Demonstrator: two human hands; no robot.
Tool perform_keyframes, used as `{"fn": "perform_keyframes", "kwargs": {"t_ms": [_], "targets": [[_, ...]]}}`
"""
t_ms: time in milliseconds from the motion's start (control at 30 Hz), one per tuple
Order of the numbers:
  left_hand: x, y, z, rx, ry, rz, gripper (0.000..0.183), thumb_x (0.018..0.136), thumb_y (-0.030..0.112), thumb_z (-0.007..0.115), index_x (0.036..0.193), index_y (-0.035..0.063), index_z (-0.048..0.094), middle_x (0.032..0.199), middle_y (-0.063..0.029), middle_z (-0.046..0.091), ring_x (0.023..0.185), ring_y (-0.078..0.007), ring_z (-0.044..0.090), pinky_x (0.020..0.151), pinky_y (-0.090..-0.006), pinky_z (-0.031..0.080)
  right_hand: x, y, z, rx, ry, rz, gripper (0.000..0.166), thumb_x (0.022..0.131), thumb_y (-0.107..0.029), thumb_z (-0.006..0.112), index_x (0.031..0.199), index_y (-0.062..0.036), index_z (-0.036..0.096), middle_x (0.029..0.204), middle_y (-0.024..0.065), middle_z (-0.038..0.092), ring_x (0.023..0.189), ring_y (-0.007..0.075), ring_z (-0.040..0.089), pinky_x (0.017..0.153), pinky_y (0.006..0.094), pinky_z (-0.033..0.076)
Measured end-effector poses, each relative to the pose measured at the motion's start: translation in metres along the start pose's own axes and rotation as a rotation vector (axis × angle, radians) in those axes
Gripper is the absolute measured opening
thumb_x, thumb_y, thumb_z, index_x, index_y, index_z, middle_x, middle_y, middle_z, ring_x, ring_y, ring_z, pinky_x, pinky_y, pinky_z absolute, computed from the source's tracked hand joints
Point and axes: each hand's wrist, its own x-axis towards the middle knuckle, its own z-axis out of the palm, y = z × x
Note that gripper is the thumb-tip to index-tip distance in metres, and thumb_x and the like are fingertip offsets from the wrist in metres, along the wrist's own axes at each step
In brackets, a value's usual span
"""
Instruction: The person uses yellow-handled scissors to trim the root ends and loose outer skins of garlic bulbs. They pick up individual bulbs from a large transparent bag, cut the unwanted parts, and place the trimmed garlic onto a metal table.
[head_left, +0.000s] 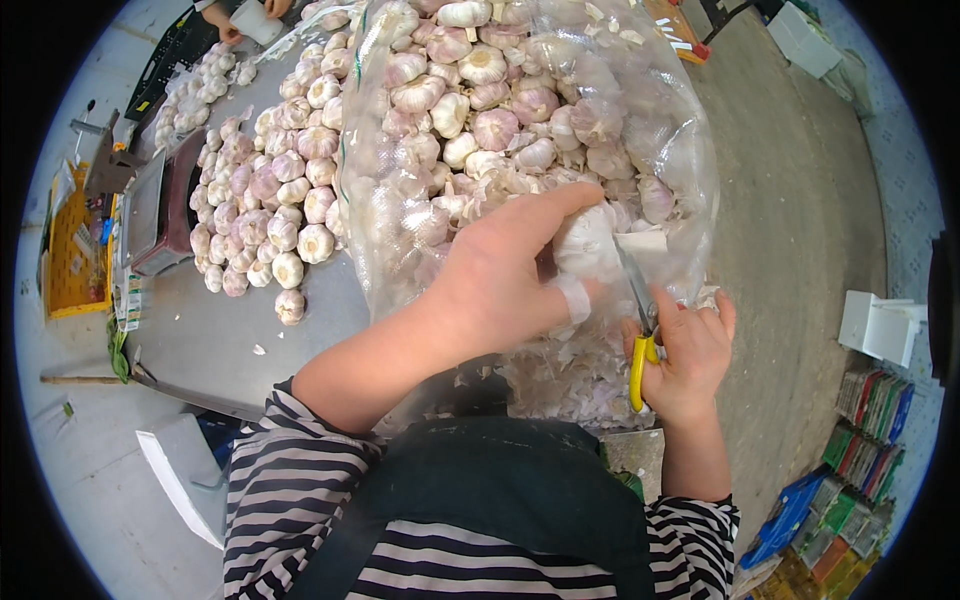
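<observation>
My left hand grips a white garlic bulb between thumb and fingers, with a strip of white tape round the thumb. Against the bulb's right side lie the blades of yellow-handled scissors. My right hand holds these scissors by the handles. Just beyond both hands a large clear plastic bag lies open, full of pinkish-white garlic bulbs and loose skins. Below the held bulb, papery garlic skins are heaped close to my apron.
Left of the bag, loose garlic bulbs cover part of a metal table, beside a weighing scale. At the top left another person's hands hold a white container. Stacked crates stand on the right.
</observation>
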Motion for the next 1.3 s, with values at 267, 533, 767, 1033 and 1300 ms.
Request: {"fn": "perform_keyframes", "kwargs": {"t_ms": [267, 533, 767, 1033, 1300], "targets": [[-0.005, -0.017, 0.016, -0.601, -0.178, 0.170, 0.070, 0.076, -0.001, 0.067, 0.136, 0.0029, 0.031, 0.123, -0.0089, 0.048, 0.113, -0.0166, 0.050, 0.097, -0.0324, 0.041, -0.006, -0.001, 0.009, 1.286, -0.032, 0.652, 0.066, 0.065, -0.025, 0.087, 0.119, -0.0038, 0.055, 0.096, 0.0016, 0.056, 0.084, 0.0129, 0.055, 0.082, 0.0317, 0.044], [-0.011, -0.022, 0.036, -0.975, -0.351, 0.120, 0.063, 0.088, 0.019, 0.062, 0.137, 0.0030, 0.026, 0.120, -0.0097, 0.050, 0.110, -0.0173, 0.050, 0.096, -0.0333, 0.040, 0.022, -0.022, 0.004, 0.951, 0.097, 0.139, 0.042, 0.069, -0.012, 0.080, 0.103, -0.0036, 0.058, 0.096, 0.0119, 0.060, 0.085, 0.0224, 0.058, 0.079, 0.0329, 0.047], [-0.019, -0.020, 0.034, -1.140, -0.336, -0.066, 0.062, 0.088, 0.035, 0.066, 0.134, 0.0074, 0.035, 0.117, -0.0044, 0.049, 0.105, -0.0141, 0.051, 0.088, -0.0274, 0.042, 0.013, -0.023, 0.015, 0.810, 0.128, 0.255, 0.030, 0.073, 0.006, 0.063, 0.101, -0.0036, 0.058, 0.089, 0.0087, 0.061, 0.075, 0.0167, 0.058, 0.073, 0.0287, 0.047], [-0.013, -0.026, 0.029, -0.618, -0.111, 0.570, 0.050, 0.075, 0.007, 0.072, 0.119, 0.0028, 0.050, 0.113, -0.0115, 0.053, 0.106, -0.0269, 0.051, 0.094, -0.0369, 0.037, 0.002, -0.003, 0.013, 0.900, 0.241, 0.529, 0.058, 0.071, -0.017, 0.081, 0.118, -0.0009, 0.051, 0.098, 0.0046, 0.051, 0.086, 0.0131, 0.049, 0.077, 0.0259, 0.043], [-0.011, -0.022, 0.033, -0.683, -0.138, 0.535, 0.047, 0.079, 0.003, 0.063, 0.123, 0.0040, 0.046, 0.110, -0.0110, 0.051, 0.106, -0.0254, 0.049, 0.094, -0.0376, 0.036, 0.018, -0.029, -0.010, 1.088, 0.160, 0.203, 0.052, 0.069, -0.010, 0.079, 0.113, -0.0008, 0.053, 0.101, 0.0090, 0.059, 0.096, 0.0225, 0.055, 0.094, 0.0398, 0.038]]}}
